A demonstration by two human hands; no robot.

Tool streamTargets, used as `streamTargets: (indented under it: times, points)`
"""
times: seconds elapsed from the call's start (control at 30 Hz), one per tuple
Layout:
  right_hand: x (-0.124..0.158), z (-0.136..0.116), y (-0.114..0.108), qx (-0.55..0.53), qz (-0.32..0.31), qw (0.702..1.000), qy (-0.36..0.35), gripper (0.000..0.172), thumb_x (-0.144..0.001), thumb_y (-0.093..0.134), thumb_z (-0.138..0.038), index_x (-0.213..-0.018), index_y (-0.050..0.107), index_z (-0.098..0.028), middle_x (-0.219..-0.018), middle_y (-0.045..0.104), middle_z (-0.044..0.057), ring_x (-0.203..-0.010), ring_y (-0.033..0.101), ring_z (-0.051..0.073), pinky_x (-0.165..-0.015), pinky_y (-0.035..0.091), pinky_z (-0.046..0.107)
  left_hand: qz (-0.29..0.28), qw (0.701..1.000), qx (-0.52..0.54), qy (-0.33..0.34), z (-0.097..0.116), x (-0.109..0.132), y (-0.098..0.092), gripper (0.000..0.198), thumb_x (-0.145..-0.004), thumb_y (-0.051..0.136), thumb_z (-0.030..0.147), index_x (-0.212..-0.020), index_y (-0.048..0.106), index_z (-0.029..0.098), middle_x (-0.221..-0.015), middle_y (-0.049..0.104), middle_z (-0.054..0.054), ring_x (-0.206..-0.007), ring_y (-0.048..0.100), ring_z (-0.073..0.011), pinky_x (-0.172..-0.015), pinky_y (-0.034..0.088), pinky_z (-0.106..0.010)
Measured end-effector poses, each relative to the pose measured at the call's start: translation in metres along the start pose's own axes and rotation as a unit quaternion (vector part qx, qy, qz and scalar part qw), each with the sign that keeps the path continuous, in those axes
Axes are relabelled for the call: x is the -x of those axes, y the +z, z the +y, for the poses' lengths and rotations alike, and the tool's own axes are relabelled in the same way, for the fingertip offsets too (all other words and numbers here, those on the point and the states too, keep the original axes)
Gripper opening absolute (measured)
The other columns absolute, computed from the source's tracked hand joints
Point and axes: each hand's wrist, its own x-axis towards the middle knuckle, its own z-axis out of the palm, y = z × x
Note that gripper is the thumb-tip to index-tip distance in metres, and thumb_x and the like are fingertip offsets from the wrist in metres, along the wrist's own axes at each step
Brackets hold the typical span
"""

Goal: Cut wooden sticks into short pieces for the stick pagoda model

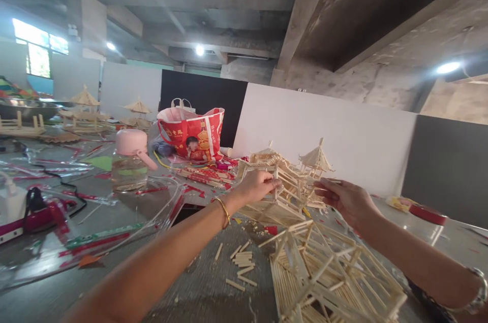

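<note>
A model pavilion built of pale wooden sticks (287, 201) stands in front of me, with a peaked little roof (317, 158) behind it on the right. My left hand (259, 186) is closed in a pinch at an upright post on its near side. To the right of the model, my right hand (348, 202) has its fingers drawn together at the model's edge; what they hold is too small to make out. Closer to me sits a larger open stick frame (335, 272) with a slatted base. Several short cut sticks (243, 258) lie to its left.
A pink-lidded water bottle (129, 165), a red shopping bag (194, 135) and a bundle of sticks (208, 176) stand left of the model. A power strip (34, 221), cables and plastic wrappers cover the left side. A red-lidded jar (427, 215) stands on the right.
</note>
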Motion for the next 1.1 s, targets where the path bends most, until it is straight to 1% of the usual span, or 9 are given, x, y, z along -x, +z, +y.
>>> streamTargets:
  times: [0.13,0.27,0.43,0.63,0.77,1.1]
  points:
    - [-0.001,-0.001,-0.001,0.013,0.002,1.0,-0.002,0.011,-0.079,0.052,-0.006,-0.074,0.058,-0.014,-0.07,0.065,0.003,-0.053,0.06,0.01,-0.041,0.048,0.015,-0.003,1.0,-0.004,0.001,0.003,0.004,-0.001,0.035,-0.08,0.046,0.037,-0.053,0.052,0.015,-0.045,0.037,0.005,-0.047,0.037,-0.008,-0.047,0.023,-0.022]
    - [-0.003,-0.003,-0.002,0.025,0.004,1.0,-0.002,0.011,-0.079,0.052,-0.006,-0.075,0.058,-0.013,-0.071,0.065,0.003,-0.052,0.06,0.01,-0.04,0.047,0.015,0.003,1.0,-0.014,0.006,0.004,0.007,-0.002,0.037,-0.08,0.046,0.038,-0.052,0.049,0.015,-0.045,0.036,0.005,-0.047,0.036,-0.0081,-0.047,0.022,-0.022]
    - [0.0,-0.006,0.003,0.035,0.004,0.999,-0.003,0.01,-0.079,0.053,-0.006,-0.075,0.06,-0.013,-0.072,0.065,0.004,-0.054,0.06,0.011,-0.04,0.048,0.015,0.0,1.0,0.0,0.011,0.003,0.008,-0.002,0.035,-0.08,0.046,0.037,-0.053,0.048,0.015,-0.046,0.036,0.005,-0.048,0.036,-0.0078,-0.047,0.023,-0.022]
    - [0.0,-0.006,0.007,0.036,0.003,0.999,0.005,0.014,-0.08,0.051,-0.005,-0.072,0.059,-0.013,-0.069,0.065,0.003,-0.053,0.06,0.01,-0.041,0.048,0.015,0.005,1.0,-0.001,0.014,0.0,0.008,-0.001,0.043,-0.079,0.043,0.047,-0.05,0.045,0.016,-0.045,0.033,0.005,-0.047,0.033,-0.0079,-0.046,0.021,-0.022]
    - [-0.003,-0.005,0.008,0.038,-0.004,0.999,0.007,0.014,-0.08,0.051,-0.005,-0.072,0.06,-0.013,-0.071,0.065,0.002,-0.053,0.06,0.01,-0.041,0.049,0.015,0.007,1.0,-0.011,0.013,0.0,0.01,-0.002,0.045,-0.08,0.042,0.049,-0.049,0.042,0.016,-0.045,0.032,0.005,-0.047,0.032,-0.008,-0.046,0.02,-0.023]
    - [-0.004,-0.003,0.01,0.041,-0.008,0.999,-0.001,0.009,-0.08,0.053,-0.006,-0.076,0.059,-0.012,-0.076,0.065,0.004,-0.056,0.06,0.01,-0.041,0.048,0.015,-0.003,1.0,0.002,0.004,0.003,0.014,-0.004,0.041,-0.08,0.043,0.045,-0.051,0.045,0.016,-0.048,0.035,0.005,-0.049,0.035,-0.0086,-0.048,0.021,-0.023]
